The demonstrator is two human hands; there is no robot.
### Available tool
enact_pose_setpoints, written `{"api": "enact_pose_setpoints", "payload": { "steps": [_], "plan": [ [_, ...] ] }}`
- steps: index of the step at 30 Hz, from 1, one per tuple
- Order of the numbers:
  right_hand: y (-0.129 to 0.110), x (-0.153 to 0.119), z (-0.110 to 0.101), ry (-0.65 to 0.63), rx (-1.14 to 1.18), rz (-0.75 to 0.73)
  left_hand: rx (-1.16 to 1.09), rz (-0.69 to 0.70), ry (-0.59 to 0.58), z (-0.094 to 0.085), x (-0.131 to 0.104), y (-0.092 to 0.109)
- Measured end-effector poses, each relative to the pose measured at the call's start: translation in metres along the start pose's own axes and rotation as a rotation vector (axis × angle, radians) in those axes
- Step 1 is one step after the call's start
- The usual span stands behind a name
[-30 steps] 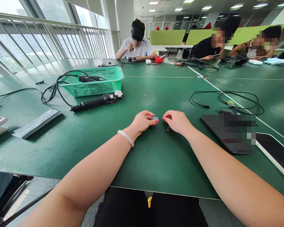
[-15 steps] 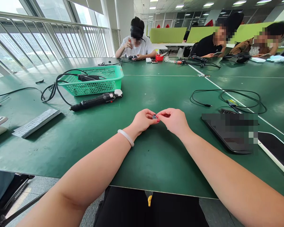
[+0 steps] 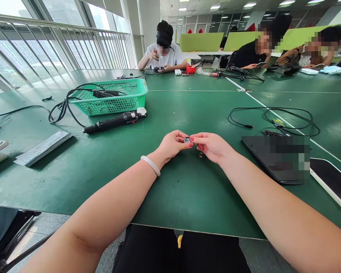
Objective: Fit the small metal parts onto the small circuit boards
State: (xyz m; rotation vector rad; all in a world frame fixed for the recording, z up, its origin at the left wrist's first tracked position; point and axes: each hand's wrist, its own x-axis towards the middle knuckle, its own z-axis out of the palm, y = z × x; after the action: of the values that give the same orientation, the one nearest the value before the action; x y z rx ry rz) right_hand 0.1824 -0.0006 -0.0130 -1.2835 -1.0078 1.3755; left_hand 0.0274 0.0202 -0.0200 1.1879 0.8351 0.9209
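Frame centre: left hand [image 3: 172, 144] pinches a small, blue-white-and-black, seemingly rigid piece [image 3: 187, 140]; right hand [image 3: 211, 146] adjoins it, hold unclear; light edge contact is advisable.

The tabletop [image 3: 170, 189] is deep green, lined in white; the plastic basket [image 3: 116, 105] is mint green, latticed all over. The electric screwdriver [image 3: 113, 123] is black with a white end (and a dab of red). The circuit board [image 3: 187, 140] is speckled blue and white, the fingernails [image 3: 190, 145] red.
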Motion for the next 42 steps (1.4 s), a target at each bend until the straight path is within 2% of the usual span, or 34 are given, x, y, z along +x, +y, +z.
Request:
{"api": "enact_pose_setpoints", "payload": {
  "steps": [7, 13, 16, 18, 20, 23, 26, 28, 31, 34, 38, 42],
  "plan": [
    [0.001, -0.002, 0.001, -0.008, -0.121, -0.042, 0.039, 0.019, -0.025, -0.003, 0.001, -0.004],
    [0.0, 0.0, -0.002, -0.026, -0.021, -0.02, 0.054, 0.011, -0.023, -0.002, 0.001, -0.003],
    [-0.005, 0.001, -0.011, 0.014, -0.059, -0.078, 0.028, -0.018, 0.004, -0.001, 0.001, 0.0],
    [-0.01, 0.001, -0.019, 0.074, -0.226, -0.139, -0.016, -0.044, 0.029, -0.002, 0.0, 0.002],
    [-0.014, 0.0, -0.028, 0.105, -0.496, -0.167, -0.067, -0.078, 0.066, -0.003, 0.0, 0.004],
    [-0.017, -0.001, -0.038, -0.073, -0.835, -0.108, -0.148, -0.125, 0.114, -0.006, 0.001, 0.005],
    [-0.017, 0.0, -0.044, -0.25, -1.022, -0.06, -0.191, -0.16, 0.128, -0.008, 0.003, 0.004],
    [-0.016, 0.001, -0.046, -0.269, -1.113, -0.043, -0.188, -0.174, 0.13, -0.008, 0.004, 0.004],
    [-0.017, 0.0, -0.043, -0.226, -1.202, -0.034, -0.173, -0.161, 0.133, -0.006, 0.004, 0.004],
    [-0.019, -0.005, -0.036, -0.114, -1.128, -0.118, -0.147, -0.143, 0.144, -0.004, 0.002, 0.004],
    [-0.019, -0.014, -0.02, 0.03, -0.899, -0.372, -0.116, -0.108, 0.111, -0.003, 0.001, 0.003],
    [-0.016, -0.02, -0.005, 0.087, -0.97, -0.598, -0.091, -0.06, 0.086, -0.004, 0.002, 0.002]
  ]
}}
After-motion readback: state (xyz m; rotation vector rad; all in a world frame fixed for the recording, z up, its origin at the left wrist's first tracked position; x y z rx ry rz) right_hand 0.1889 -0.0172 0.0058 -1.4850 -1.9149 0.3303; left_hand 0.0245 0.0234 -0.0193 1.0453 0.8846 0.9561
